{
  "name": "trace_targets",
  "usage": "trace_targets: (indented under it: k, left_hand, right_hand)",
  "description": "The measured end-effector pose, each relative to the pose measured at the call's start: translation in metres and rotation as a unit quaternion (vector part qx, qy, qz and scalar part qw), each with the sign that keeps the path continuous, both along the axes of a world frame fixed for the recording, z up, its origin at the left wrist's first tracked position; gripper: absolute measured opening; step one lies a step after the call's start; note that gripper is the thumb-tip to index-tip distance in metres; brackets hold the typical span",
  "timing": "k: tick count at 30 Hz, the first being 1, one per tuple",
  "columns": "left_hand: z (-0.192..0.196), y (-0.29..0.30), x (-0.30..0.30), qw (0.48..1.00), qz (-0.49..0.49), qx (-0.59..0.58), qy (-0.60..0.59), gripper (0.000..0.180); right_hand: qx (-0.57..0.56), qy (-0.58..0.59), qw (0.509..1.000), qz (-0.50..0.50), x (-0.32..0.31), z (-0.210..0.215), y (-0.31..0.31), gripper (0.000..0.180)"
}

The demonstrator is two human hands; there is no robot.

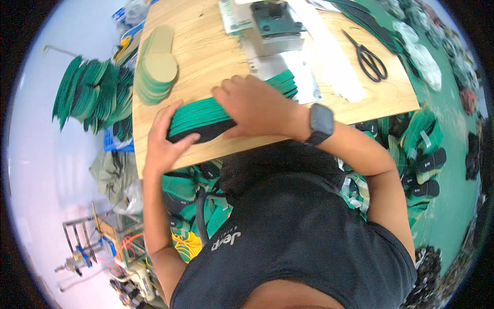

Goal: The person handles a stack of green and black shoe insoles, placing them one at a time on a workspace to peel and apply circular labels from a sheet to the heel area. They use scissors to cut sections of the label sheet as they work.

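Note:
A fanned stack of green and black insoles (206, 116) lies across the near edge of a wooden worktable (206, 51). My right hand (254, 105), with a dark watch on its wrist, presses flat on top of the stack's middle. At the stack's near end my left hand (164, 141) curls around the black insole, fingers over the top and thumb along its edge. Both hands hold the stack together.
A stack of tan insoles (157, 69) stands at the table's left. A metal press block (275, 23) sits at the far middle, black scissors (370, 59) to the right. Piles of green insoles (92, 95) and finished pieces (422, 154) lie on the floor around.

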State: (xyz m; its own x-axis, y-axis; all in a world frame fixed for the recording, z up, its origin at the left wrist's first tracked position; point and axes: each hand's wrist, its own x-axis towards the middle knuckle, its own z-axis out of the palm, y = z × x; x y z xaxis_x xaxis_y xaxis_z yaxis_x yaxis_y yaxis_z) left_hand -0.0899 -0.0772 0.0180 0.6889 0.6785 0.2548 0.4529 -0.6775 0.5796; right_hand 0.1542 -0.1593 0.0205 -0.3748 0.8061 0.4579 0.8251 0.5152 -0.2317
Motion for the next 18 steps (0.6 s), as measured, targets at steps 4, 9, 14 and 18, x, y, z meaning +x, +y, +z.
trace_targets:
  k: [4, 9, 14, 18]
  left_hand:
    - [-0.013, 0.037, 0.016, 0.969, -0.089, -0.094, -0.209, 0.068]
    - [-0.001, 0.121, 0.015, 0.960, 0.130, 0.028, -0.247, 0.038]
    - [-0.009, 0.218, -0.022, 0.963, 0.212, 0.055, -0.155, 0.045]
    - [-0.019, 0.265, 0.004, 0.973, 0.220, -0.055, -0.046, 0.072]
  right_hand:
    - [-0.051, 0.040, 0.998, -0.001, 0.002, -0.004, -0.006, 0.054]
    - [-0.083, 0.087, 0.969, -0.216, 0.076, 0.032, -0.092, 0.063]
    - [0.170, 0.049, 0.856, -0.485, 0.203, 0.042, -0.174, 0.064]
    - [0.070, -0.123, 0.783, -0.606, 0.296, 0.018, -0.186, 0.057]
